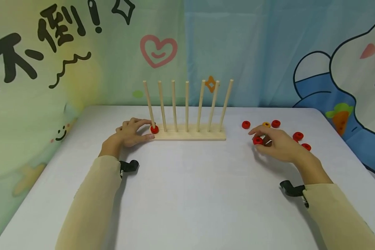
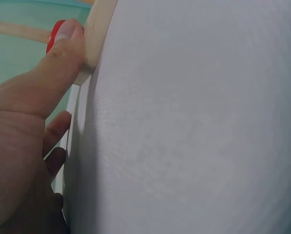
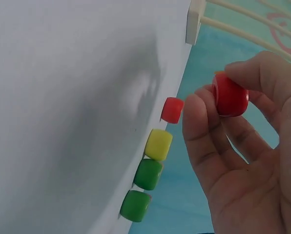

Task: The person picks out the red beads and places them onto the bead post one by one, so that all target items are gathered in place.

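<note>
At the left end of a wooden peg stand [image 1: 190, 135], my left hand [image 1: 128, 133] grips the base, thumb at the front and forefinger behind. A red bead [image 1: 154, 129] sits low on the leftmost peg, right by those fingers. In the left wrist view the thumb [image 2: 60, 58] partly covers that bead. My right hand [image 1: 276, 144] is to the right of the stand, above the table. Thumb and fingertips pinch another red bead [image 3: 231, 95], held apart from the tabletop in the right wrist view.
Loose beads lie around the right hand, among them a red bead [image 1: 246, 124] and a yellow bead [image 3: 158, 145]. Two green beads [image 3: 148, 174] show in the right wrist view. Several upright pegs [image 1: 187, 104] rise from the stand. A printed cloth [image 1: 231, 45] hangs behind the white table [image 1: 187, 194].
</note>
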`<control>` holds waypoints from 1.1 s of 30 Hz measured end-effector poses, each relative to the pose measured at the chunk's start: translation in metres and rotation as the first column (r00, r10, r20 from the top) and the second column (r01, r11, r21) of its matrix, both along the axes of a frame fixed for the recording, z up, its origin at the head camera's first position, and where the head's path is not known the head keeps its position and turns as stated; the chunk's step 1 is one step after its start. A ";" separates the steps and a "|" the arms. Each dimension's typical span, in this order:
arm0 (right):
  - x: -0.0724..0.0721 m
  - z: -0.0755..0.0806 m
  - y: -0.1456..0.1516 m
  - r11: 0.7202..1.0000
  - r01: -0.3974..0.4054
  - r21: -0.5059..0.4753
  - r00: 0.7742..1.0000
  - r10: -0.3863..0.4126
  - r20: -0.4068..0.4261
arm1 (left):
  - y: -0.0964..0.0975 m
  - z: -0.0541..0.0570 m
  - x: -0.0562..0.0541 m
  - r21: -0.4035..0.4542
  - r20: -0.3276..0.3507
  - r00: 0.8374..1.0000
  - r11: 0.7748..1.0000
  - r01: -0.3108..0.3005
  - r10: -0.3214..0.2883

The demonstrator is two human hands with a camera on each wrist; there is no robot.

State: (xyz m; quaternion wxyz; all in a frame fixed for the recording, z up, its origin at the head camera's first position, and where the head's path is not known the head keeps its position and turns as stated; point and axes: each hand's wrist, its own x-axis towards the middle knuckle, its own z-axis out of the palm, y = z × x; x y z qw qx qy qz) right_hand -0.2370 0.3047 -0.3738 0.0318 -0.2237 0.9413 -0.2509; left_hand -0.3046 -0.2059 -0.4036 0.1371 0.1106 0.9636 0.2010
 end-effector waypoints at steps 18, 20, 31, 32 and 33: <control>-0.003 -0.006 -0.016 0.991 -0.079 -0.105 0.986 0.062 -0.153 | -0.001 0.000 0.002 0.014 0.003 1.000 1.000 0.006 -0.006; -0.004 -0.006 -0.021 0.992 -0.074 -0.105 0.988 0.058 -0.144 | -0.004 -0.001 0.002 0.003 0.002 1.000 1.000 0.002 -0.002; -0.006 0.002 -0.037 0.987 -0.116 -0.114 0.987 0.102 -0.124 | -0.006 -0.004 0.000 0.023 -0.016 1.000 1.000 0.009 -0.009; -0.006 0.003 -0.037 0.986 -0.120 -0.112 0.985 0.105 -0.134 | -0.005 -0.004 -0.001 0.020 -0.017 1.000 1.000 0.013 -0.013; -0.006 0.005 -0.038 0.987 -0.121 -0.110 0.984 0.105 -0.144 | -0.003 -0.004 -0.002 0.018 -0.018 1.000 1.000 0.018 -0.017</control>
